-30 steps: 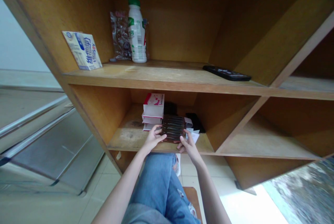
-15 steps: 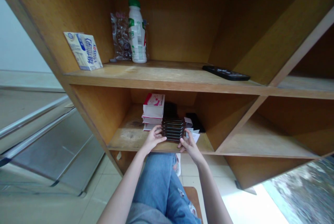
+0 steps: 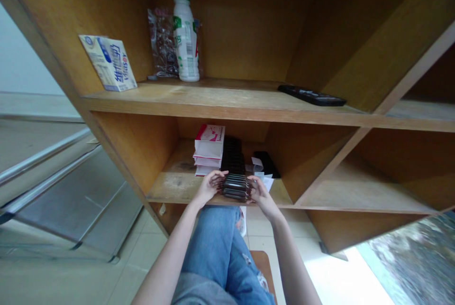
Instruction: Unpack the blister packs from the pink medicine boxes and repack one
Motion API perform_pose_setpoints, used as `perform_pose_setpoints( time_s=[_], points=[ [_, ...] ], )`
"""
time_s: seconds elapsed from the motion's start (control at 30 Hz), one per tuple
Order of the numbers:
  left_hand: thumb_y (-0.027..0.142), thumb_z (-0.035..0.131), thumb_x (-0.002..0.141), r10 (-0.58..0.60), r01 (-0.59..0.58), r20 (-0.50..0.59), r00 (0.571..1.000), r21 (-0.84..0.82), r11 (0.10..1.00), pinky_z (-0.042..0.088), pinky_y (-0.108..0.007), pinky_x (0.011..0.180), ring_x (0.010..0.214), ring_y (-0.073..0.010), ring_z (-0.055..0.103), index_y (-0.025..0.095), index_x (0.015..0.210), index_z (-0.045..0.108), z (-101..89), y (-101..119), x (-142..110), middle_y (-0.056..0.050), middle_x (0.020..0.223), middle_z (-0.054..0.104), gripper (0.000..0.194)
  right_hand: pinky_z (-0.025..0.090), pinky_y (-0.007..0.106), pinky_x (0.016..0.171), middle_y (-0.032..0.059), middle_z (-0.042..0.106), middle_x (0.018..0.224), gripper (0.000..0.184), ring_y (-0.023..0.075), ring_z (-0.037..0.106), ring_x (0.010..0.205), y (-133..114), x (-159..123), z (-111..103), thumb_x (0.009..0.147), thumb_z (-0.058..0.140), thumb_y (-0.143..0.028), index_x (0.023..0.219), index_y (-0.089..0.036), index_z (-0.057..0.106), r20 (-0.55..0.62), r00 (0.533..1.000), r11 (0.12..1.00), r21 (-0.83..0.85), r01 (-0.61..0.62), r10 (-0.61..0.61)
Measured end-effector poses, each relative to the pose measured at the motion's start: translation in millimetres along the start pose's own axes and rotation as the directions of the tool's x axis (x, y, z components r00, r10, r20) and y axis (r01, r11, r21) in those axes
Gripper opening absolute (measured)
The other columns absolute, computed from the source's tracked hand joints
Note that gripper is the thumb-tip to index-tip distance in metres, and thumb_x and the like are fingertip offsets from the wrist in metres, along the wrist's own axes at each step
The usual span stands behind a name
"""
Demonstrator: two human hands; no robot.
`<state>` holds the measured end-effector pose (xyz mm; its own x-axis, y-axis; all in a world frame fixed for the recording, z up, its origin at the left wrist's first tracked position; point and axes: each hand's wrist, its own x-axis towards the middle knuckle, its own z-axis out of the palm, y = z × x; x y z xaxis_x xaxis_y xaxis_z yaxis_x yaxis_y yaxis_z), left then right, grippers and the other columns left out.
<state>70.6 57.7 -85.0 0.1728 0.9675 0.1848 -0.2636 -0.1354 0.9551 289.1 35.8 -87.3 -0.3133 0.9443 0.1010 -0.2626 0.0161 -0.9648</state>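
Observation:
A stack of several flat dark cases is held at the front of the lower wooden shelf. My left hand grips its left end with curled fingers. Around its right end close the fingers of my right hand. Behind the stack, a row of more dark cases runs toward the back of the shelf. A pile of white and red boxes stands just left of that row.
White paper slips and a black object lie right of the cases. On the upper shelf are a blue-and-white carton, a white bottle with green cap, a clear packet and a black remote. My jeans-clad knees are below.
The stack of dark cases has tipped from standing nearly upright to lying flatter and lower at the shelf's front edge. Both hands stayed on its ends and came closer together.

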Motion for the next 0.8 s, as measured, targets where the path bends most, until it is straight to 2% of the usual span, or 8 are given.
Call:
perform_pose_setpoints(
  time_s=[0.13,0.27,0.37,0.47,0.53,0.6,0.67,0.8],
  points=[
    [-0.001,0.057,0.053,0.017,-0.017,0.003,1.000,0.033,0.999,0.045,-0.035,0.091,0.103,-0.0198,0.062,0.017,0.081,0.056,-0.1,-2,0,-0.012,0.118,0.064,0.033,0.052,0.023,0.065,0.0028,0.057,0.113,0.042,0.0178,0.057,0.097,-5,-1,5,0.067,0.060,-0.014,0.105,-0.028,0.051,-0.070,0.997,0.999,-0.006,0.045,-0.045],
    [0.001,0.062,0.053,0.021,-0.021,-0.001,1.000,0.044,0.999,0.045,-0.035,0.091,0.103,-0.0203,0.062,0.017,0.084,0.056,-0.8,-4,0,-0.013,0.119,0.063,0.035,0.052,0.023,0.058,0.0044,0.055,0.123,0.052,0.0196,0.058,0.100,-6,0,9,0.065,0.053,-0.013,0.114,-0.029,0.050,-0.116,0.993,0.999,-0.051,0.004,-0.010],
    [0.003,0.065,0.056,0.029,-0.028,-0.010,1.000,0.075,0.997,0.046,-0.036,0.090,0.103,-0.0212,0.062,0.016,0.083,0.057,-1.1,-3,0,-0.014,0.120,0.062,0.031,0.053,0.031,0.077,0.0035,0.057,0.121,0.053,0.0190,0.057,0.106,-2,3,10,0.061,0.049,-0.010,0.111,-0.027,0.054,-0.158,0.984,0.994,-0.085,0.066,-0.079],
    [0.004,0.069,0.055,0.035,-0.033,-0.025,0.999,0.077,0.996,0.045,-0.036,0.090,0.103,-0.0220,0.062,0.016,0.082,0.058,-0.9,-1,-1,-0.014,0.120,0.062,0.031,0.046,0.036,0.093,0.0029,0.060,0.118,0.054,0.0188,0.055,0.110,-1,7,12,0.057,0.047,-0.008,0.107,-0.026,0.057,-0.188,0.973,0.987,-0.111,0.113,-0.132],
    [0.004,0.070,0.054,0.030,-0.028,-0.037,0.999,0.052,0.998,0.046,-0.036,0.090,0.102,-0.0218,0.062,0.016,0.082,0.059,-0.7,0,-2,-0.014,0.119,0.063,0.032,0.050,0.035,0.088,0.0034,0.059,0.119,0.055,0.0199,0.054,0.111,-3,7,13,0.057,0.047,-0.009,0.108,-0.026,0.058,-0.201,0.974,0.990,-0.113,0.088,-0.109],
    [0.004,0.072,0.053,0.019,-0.018,-0.044,0.999,0.024,1.000,0.046,-0.035,0.089,0.100,-0.0212,0.062,0.016,0.083,0.060,-0.8,1,-2,-0.013,0.118,0.064,0.034,0.054,0.030,0.072,0.0038,0.057,0.122,0.057,0.0214,0.056,0.107,-5,6,15,0.058,0.048,-0.011,0.111,-0.027,0.056,-0.213,0.976,0.994,-0.102,0.033,-0.054],
    [0.004,0.073,0.052,0.006,-0.006,-0.043,0.999,0.002,1.000,0.047,-0.033,0.087,0.098,-0.0204,0.063,0.016,0.084,0.061,-0.9,1,-2,-0.012,0.118,0.064,0.037,0.052,0.025,0.058,0.0045,0.055,0.125,0.059,0.0219,0.058,0.101,-7,4,16,0.059,0.050,-0.012,0.116,-0.029,0.053,-0.210,0.978,0.997,-0.080,-0.012,-0.005],
    [0.008,0.078,0.050,-0.028,0.025,-0.064,0.998,-0.034,0.999,0.049,-0.029,0.080,0.086,-0.0157,0.065,0.017,0.092,0.060,-0.4,0,-1,-0.008,0.108,0.067,0.046,0.050,0.024,0.054,0.0066,0.056,0.115,0.055,0.0166,0.062,0.080,-4,3,14,0.064,0.062,-0.020,0.118,-0.027,0.050,-0.230,0.973,0.999,-0.038,-0.039,0.029]
  ],
)
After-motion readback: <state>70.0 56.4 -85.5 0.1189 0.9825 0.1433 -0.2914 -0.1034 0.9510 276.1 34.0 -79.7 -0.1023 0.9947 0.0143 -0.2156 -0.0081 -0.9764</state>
